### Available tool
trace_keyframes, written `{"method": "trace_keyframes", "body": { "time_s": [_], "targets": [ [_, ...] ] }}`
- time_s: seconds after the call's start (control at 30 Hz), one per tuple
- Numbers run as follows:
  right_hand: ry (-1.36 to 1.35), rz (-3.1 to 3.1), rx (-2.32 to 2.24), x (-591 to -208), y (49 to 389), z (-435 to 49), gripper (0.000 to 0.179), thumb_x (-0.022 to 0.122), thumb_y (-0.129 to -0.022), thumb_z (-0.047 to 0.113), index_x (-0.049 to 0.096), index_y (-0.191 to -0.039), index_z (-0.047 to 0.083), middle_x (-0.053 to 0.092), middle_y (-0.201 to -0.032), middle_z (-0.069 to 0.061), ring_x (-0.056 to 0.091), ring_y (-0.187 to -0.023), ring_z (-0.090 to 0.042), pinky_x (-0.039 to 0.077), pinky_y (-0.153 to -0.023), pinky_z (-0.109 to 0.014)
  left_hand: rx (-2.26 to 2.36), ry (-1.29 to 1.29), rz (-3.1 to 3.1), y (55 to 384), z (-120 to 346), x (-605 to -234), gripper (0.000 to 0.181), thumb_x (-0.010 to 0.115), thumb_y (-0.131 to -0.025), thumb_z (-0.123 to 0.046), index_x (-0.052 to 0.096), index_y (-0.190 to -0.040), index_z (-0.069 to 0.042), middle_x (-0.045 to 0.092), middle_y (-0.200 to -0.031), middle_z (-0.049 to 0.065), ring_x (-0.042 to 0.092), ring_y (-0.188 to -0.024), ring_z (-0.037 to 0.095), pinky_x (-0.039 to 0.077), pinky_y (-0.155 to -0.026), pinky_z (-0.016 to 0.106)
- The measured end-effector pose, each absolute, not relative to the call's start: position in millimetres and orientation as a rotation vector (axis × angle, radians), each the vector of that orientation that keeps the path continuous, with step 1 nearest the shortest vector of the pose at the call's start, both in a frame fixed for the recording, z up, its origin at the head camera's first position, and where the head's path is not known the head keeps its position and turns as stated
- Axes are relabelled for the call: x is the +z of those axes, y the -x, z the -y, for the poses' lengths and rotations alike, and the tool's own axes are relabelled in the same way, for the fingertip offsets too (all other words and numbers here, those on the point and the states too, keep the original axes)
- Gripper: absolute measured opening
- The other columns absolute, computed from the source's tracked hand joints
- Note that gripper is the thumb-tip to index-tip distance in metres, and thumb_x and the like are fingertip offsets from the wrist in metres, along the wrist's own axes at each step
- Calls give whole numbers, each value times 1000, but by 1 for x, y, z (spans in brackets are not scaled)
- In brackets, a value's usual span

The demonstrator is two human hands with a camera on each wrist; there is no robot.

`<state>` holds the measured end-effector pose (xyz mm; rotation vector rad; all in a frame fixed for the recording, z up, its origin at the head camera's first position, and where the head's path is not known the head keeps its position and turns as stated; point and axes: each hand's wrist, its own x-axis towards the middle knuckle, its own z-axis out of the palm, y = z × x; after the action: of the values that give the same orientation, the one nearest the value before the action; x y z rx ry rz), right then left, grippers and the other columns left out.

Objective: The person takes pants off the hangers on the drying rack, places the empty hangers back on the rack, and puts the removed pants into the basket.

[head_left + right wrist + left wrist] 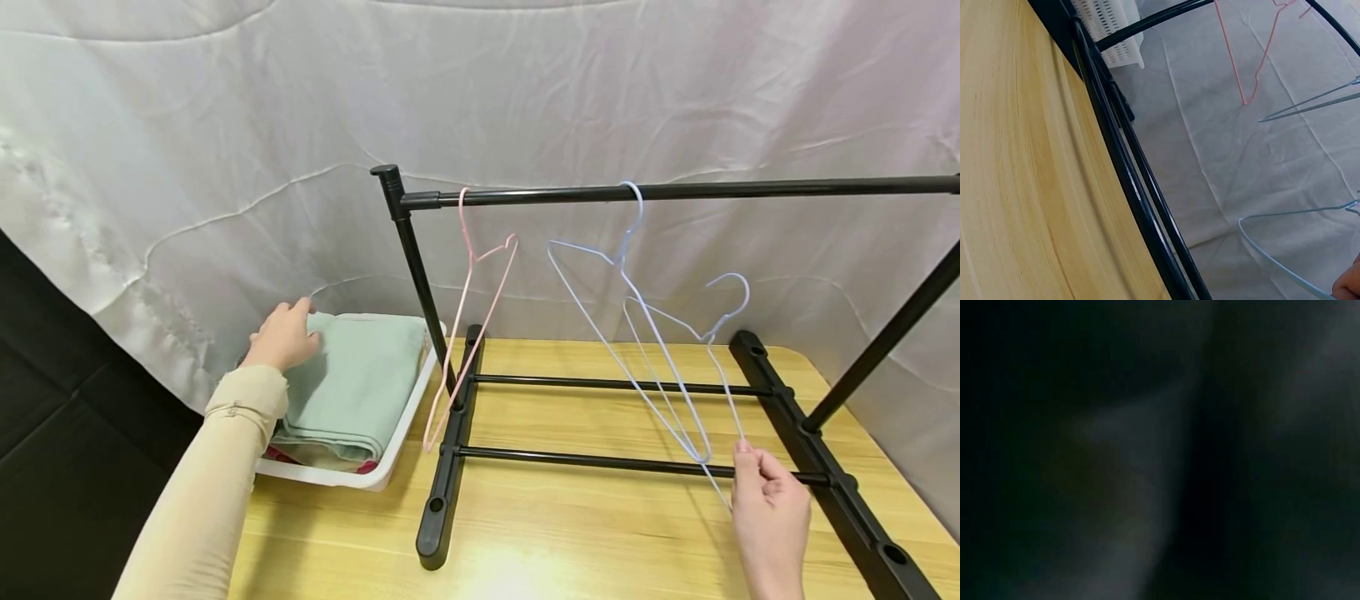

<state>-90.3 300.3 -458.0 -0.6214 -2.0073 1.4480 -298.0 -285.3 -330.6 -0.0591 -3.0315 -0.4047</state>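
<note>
My right hand (772, 504) pinches a light blue hanger (726, 373) near one lower corner, and its hook is free of the rail. The hanger's far end (1244, 226) shows in the right wrist view beside part of my right hand (1347, 282). Over at the left, my left hand (283, 337) is at the back left edge of a folded pale green cloth (356, 379), fingers relaxed and partly hidden. This cloth tops a stack in a white basket (408, 417). The left wrist view is dark and blurred.
A black rack's rail (525, 197) carries a pink hanger (471, 258) and another blue hanger (622, 262). Black lower bars (600, 458) join the rack's feet on the wooden table (555, 517). A pale curtain (525, 92) hangs behind.
</note>
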Motion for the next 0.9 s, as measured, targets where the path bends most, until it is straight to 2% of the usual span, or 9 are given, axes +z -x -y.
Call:
{"method": "trace_keyframes", "body": {
  "time_s": [0.1,0.33,0.53,0.73,0.83,0.9],
  "targets": [
    [616,2009,1442,-457,90,-300,37,63,-110,30,65,-77,13,40,-46,6,32,-41,-10,26,-45,-31,-441,111,3015,297,273,-327,48,54,-107,-25,44,-148,-1,48,-143,37,51,-128,66,42,-97,85],
    [616,2007,1422,-455,91,-302,34,63,-109,29,66,-78,16,41,-46,6,35,-42,-10,28,-46,-29,-549,291,2894,303,242,-323,44,56,-111,-25,51,-143,4,59,-138,36,58,-128,54,49,-104,67],
    [613,2014,1396,-453,90,-303,37,63,-110,30,64,-78,12,40,-46,7,34,-44,-11,27,-46,-30,-711,363,2824,303,211,-315,39,53,-113,-25,54,-141,2,68,-132,31,64,-125,48,52,-106,63],
    [617,1993,1408,-452,89,-305,36,64,-109,30,63,-77,14,39,-46,7,32,-42,-11,26,-44,-31,-867,402,2712,301,185,-310,34,52,-114,-28,58,-137,-4,73,-129,24,70,-120,42,55,-103,59],
    [619,1983,1410,-450,88,-306,34,65,-108,30,65,-77,18,41,-46,8,34,-43,-10,27,-45,-30,-981,399,2611,299,174,-308,33,47,-116,-31,61,-135,-8,76,-125,20,72,-118,38,55,-102,56],
    [618,1982,1406,-449,88,-306,32,65,-108,30,67,-78,20,42,-46,8,35,-44,-9,27,-46,-29,-1088,393,2525,298,166,-307,38,41,-118,-35,63,-134,-8,77,-121,18,74,-115,36,54,-103,54]
  ]
}}
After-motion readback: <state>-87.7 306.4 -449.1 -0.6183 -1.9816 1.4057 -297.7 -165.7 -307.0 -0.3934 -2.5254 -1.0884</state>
